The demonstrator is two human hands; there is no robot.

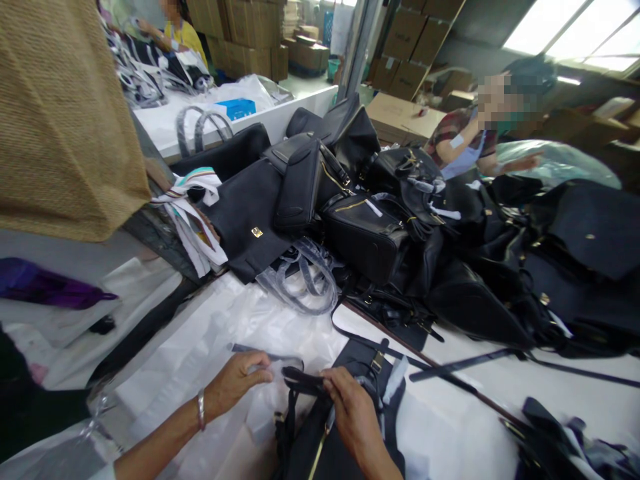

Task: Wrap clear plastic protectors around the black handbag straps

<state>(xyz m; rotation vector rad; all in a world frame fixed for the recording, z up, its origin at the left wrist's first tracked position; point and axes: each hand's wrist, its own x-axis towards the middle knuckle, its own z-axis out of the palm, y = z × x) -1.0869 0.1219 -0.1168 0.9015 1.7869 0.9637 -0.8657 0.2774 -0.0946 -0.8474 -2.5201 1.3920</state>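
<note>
A black bag with a gold zip and a gold buckle lies at the bottom middle of the table. My right hand is closed around a black strap at the top of this bag. To its left, my left hand, with a silver bangle at the wrist, pinches a piece of clear plastic film beside the strap's end. A thin dark strip passes behind the left fingertips; whether they touch it I cannot tell. A small pale wrapped tag lies on the bag.
Many black bags are heaped across the table's far side. Plastic-wrapped handles lie before the heap. White plastic sheeting covers the table at left. Brown cloth hangs upper left. A co-worker stands behind the heap; another works farther back.
</note>
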